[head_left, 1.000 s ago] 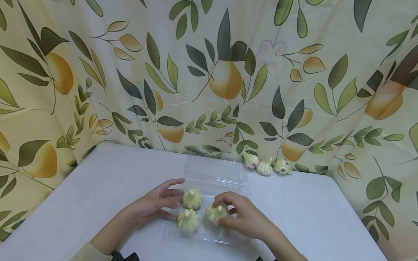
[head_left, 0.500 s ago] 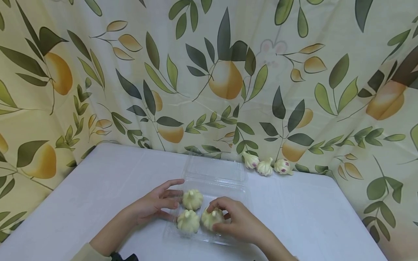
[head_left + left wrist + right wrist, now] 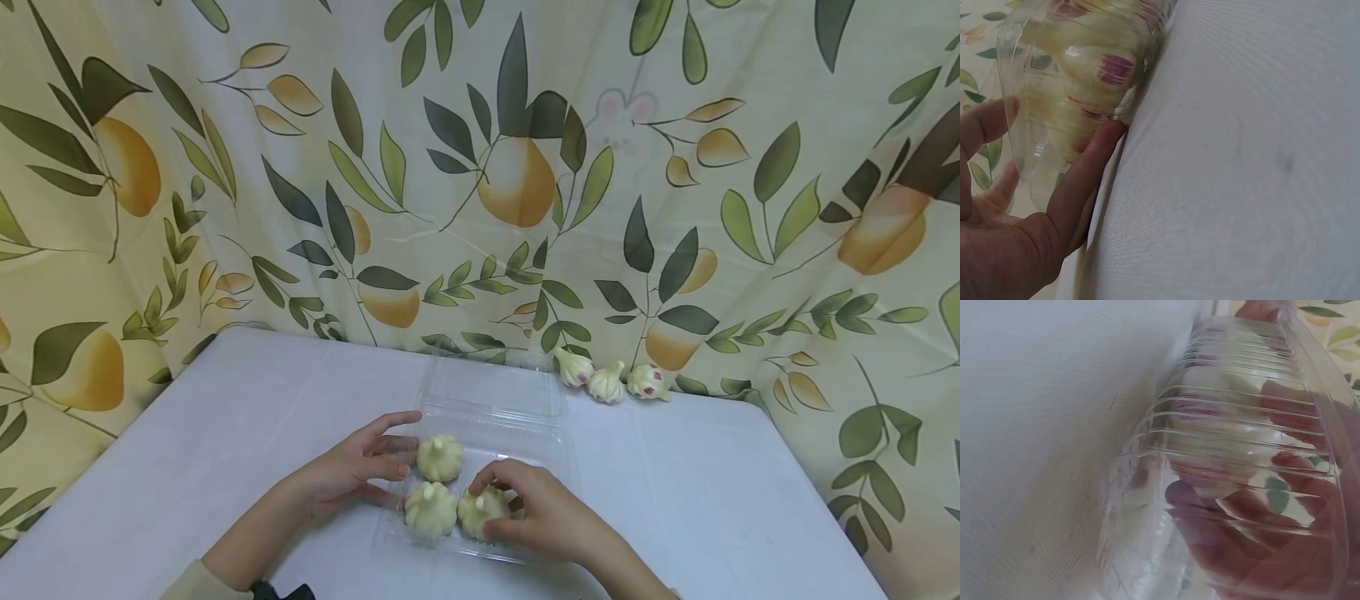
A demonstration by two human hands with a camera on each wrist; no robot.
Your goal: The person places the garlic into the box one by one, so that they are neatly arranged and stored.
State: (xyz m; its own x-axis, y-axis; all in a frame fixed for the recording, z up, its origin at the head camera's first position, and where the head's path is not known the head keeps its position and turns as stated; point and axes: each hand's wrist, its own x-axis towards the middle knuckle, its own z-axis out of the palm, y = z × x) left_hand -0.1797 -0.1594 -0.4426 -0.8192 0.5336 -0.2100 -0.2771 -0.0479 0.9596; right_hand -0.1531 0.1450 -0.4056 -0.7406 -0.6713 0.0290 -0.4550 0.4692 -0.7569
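A clear plastic clamshell box (image 3: 517, 446) lies on the table with its lid folded back. My right hand (image 3: 543, 508) reaches into it and grips a garlic bulb (image 3: 472, 510) between thumb and fingers, at the front right. To its left sits another garlic bulb (image 3: 431, 510), with a third garlic bulb (image 3: 441, 458) behind that one. My left hand (image 3: 348, 468) rests against the box's left side, fingers spread and fairly straight. Through the clear wall in the left wrist view, purple-marked garlic (image 3: 1113, 69) shows. Ribbed plastic (image 3: 1241, 415) covers the right fingers in the right wrist view.
Three more garlic bulbs (image 3: 607, 383) stand in a row at the table's back edge, right of the open lid (image 3: 491, 392). A white cloth covers the table (image 3: 697, 492). Behind it hangs a curtain (image 3: 465, 208) printed with fruit and leaves.
My right hand has moved left and slightly toward the front with its garlic bulb, bringing it close beside the front left bulb. The left hand stays at the box's side.
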